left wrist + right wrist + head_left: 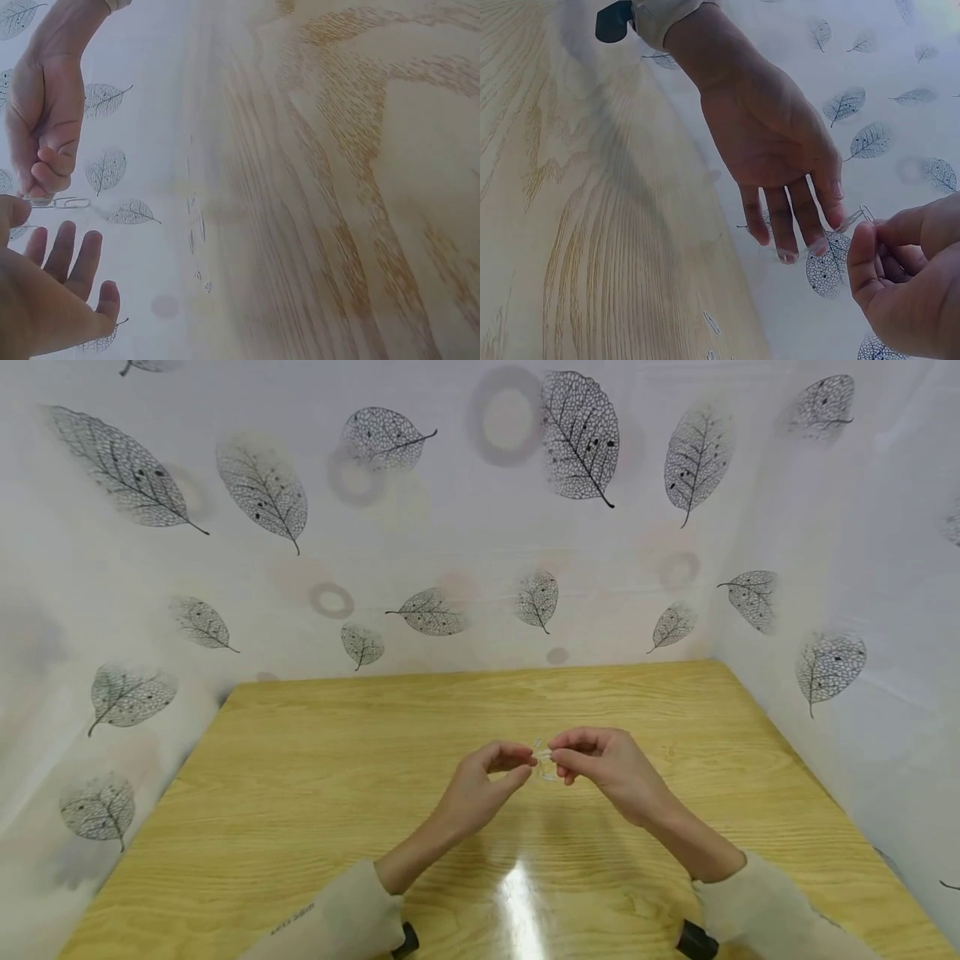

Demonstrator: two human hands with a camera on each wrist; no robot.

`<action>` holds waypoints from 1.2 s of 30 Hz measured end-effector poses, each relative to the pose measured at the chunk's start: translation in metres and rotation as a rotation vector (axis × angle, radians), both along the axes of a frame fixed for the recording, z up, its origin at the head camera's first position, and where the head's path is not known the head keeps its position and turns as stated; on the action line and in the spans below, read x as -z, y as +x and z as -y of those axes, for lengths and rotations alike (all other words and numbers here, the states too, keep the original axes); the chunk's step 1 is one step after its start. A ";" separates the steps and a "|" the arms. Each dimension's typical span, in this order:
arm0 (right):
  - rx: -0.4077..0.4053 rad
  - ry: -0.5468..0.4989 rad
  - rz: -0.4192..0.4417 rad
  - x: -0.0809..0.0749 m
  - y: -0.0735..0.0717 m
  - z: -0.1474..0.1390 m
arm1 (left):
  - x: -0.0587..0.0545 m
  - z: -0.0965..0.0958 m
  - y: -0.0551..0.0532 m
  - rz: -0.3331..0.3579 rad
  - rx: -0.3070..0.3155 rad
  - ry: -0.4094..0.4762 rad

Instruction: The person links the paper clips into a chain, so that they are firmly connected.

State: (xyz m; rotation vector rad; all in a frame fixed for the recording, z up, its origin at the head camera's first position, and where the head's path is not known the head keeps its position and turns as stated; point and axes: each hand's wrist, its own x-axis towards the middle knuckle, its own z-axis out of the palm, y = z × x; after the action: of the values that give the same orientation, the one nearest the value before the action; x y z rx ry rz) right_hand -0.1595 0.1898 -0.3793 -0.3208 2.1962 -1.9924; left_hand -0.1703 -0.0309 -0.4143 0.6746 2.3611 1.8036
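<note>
Foremost, the pale sleeves (337, 910) lead to both hands. The right hand (611, 772) pinches clear, clip-like pieces (545, 764) held between the hands; the left hand (480, 789) meets them, outer fingers apart, though whether its thumb and index clamp cannot be told. Apparent step: joint fingertip handling. The next move likely calls for fine alignment. Beyond, the wooden tabletop (360, 735) offers sideways room, its far edge meeting leaf-printed cloth (465, 527).

The left hand (483, 783), fingers parted, faces the pinching right hand (613, 770).
</note>
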 end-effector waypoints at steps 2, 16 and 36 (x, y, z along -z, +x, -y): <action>-0.011 0.016 -0.016 0.000 0.000 0.001 | -0.001 -0.001 0.000 0.012 0.014 0.013; -0.059 0.080 -0.073 -0.001 0.001 0.005 | -0.003 -0.005 -0.001 0.010 0.005 0.022; 0.035 0.244 -0.056 0.005 -0.004 -0.039 | -0.001 -0.004 -0.002 -0.042 -0.033 0.033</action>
State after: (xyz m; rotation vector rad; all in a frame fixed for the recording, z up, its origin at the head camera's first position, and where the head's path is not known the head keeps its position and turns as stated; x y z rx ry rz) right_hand -0.1638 0.2288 -0.3846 -0.3094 2.4622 -1.7249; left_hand -0.1719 -0.0273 -0.4129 0.6886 2.3875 1.8634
